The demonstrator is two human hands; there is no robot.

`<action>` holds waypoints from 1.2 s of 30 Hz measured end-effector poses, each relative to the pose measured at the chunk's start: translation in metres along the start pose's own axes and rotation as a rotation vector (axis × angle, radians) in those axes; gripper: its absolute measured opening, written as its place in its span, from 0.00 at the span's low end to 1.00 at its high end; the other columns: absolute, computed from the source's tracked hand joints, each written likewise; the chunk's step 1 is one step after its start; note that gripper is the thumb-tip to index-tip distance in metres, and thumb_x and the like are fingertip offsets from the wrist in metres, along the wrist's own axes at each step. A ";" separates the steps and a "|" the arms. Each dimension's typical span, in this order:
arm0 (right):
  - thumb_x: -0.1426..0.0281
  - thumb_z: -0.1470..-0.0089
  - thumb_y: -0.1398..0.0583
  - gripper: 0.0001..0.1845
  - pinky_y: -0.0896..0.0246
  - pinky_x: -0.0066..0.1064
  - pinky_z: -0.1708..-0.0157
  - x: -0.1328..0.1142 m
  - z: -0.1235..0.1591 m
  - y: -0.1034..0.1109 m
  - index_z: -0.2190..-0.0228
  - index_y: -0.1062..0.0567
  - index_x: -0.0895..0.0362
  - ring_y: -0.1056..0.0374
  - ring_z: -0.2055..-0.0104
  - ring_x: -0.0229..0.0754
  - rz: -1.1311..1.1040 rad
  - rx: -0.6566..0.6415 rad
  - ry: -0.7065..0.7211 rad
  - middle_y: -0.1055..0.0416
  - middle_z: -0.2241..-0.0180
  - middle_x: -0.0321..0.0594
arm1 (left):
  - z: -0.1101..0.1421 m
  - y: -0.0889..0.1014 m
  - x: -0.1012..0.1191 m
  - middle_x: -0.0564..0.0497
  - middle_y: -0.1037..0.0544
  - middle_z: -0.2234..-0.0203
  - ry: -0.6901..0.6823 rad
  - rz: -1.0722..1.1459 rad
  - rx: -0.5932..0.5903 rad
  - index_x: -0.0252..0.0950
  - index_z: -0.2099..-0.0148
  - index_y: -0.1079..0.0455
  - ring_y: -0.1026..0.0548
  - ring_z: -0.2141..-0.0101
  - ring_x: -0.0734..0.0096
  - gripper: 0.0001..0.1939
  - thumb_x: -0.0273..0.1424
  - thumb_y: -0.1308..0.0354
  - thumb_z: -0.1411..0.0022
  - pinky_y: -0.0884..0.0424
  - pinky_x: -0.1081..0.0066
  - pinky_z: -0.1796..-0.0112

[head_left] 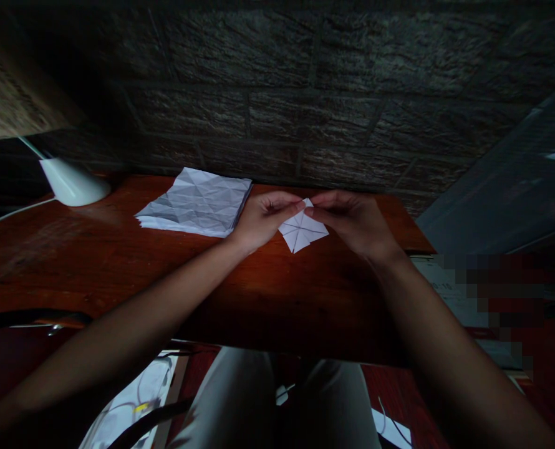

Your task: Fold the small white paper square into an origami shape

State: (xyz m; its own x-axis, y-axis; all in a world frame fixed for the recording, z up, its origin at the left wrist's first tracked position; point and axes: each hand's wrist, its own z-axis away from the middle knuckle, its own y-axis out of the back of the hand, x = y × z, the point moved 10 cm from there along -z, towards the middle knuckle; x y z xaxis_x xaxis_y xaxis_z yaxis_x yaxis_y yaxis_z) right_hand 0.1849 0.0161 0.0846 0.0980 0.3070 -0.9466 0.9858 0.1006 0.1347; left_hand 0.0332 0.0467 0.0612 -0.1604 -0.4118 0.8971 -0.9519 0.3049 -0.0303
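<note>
A small square of folded white paper (300, 232) is held above the wooden table, turned so one corner points toward me. Dark lines cross at its middle, where the flaps meet. My left hand (262, 218) pinches its far corner from the left, thumb on top. From the other side, my right hand (352, 218) pinches the same corner between thumb and fingers. The two thumbs are close together there. Left of my left hand lies a stack of creased white paper sheets (197, 199), its right edge right behind that hand.
The reddish-brown wooden table (95, 262) ends at a dark block-patterned wall (268, 87). A white lamp base (72, 181) with a cord stands at the far left, under a tan shade (15, 87). A grey panel (497, 162) rises at the right. My legs are below the table edge.
</note>
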 end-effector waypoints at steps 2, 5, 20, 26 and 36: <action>0.55 0.55 0.22 0.19 0.25 0.43 0.51 -0.001 0.000 -0.002 0.67 0.16 0.53 0.21 0.60 0.45 -0.008 -0.016 0.008 0.15 0.63 0.40 | 0.000 0.000 0.002 0.48 0.12 0.64 -0.012 -0.013 -0.002 0.37 0.60 0.17 0.17 0.63 0.67 0.16 0.43 0.26 0.42 0.22 0.66 0.58; 0.56 0.53 0.23 0.17 0.25 0.42 0.51 -0.003 0.000 -0.003 0.66 0.15 0.53 0.21 0.59 0.45 0.002 -0.025 0.019 0.15 0.62 0.40 | 0.000 0.000 0.006 0.49 0.12 0.63 -0.045 -0.026 0.010 0.37 0.59 0.18 0.16 0.61 0.66 0.16 0.43 0.26 0.42 0.22 0.66 0.57; 0.53 0.53 0.23 0.18 0.24 0.44 0.53 0.002 -0.001 0.002 0.67 0.16 0.52 0.21 0.60 0.46 0.038 0.020 0.008 0.15 0.63 0.41 | -0.002 -0.001 0.007 0.51 0.14 0.66 -0.069 -0.102 -0.009 0.37 0.59 0.23 0.17 0.63 0.67 0.14 0.41 0.28 0.41 0.23 0.67 0.60; 0.54 0.58 0.21 0.20 0.24 0.40 0.61 0.005 -0.001 0.007 0.69 0.17 0.53 0.21 0.62 0.46 0.021 0.074 -0.017 0.17 0.67 0.39 | -0.002 -0.003 0.009 0.51 0.15 0.66 -0.098 -0.121 -0.036 0.37 0.59 0.24 0.18 0.63 0.68 0.14 0.41 0.29 0.39 0.23 0.67 0.61; 0.53 0.56 0.22 0.20 0.22 0.40 0.65 0.006 -0.001 0.007 0.68 0.17 0.53 0.22 0.64 0.45 0.028 0.055 -0.043 0.17 0.65 0.41 | -0.001 -0.005 0.011 0.50 0.15 0.66 -0.100 -0.140 -0.049 0.37 0.59 0.24 0.17 0.64 0.68 0.12 0.39 0.30 0.39 0.23 0.67 0.61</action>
State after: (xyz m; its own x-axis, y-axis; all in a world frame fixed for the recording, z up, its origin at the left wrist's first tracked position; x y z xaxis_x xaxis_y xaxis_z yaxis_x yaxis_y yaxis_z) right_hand 0.1923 0.0194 0.0796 0.1305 0.2677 -0.9546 0.9884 0.0400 0.1464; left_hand 0.0366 0.0414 0.0717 -0.0547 -0.5361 0.8424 -0.9533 0.2791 0.1158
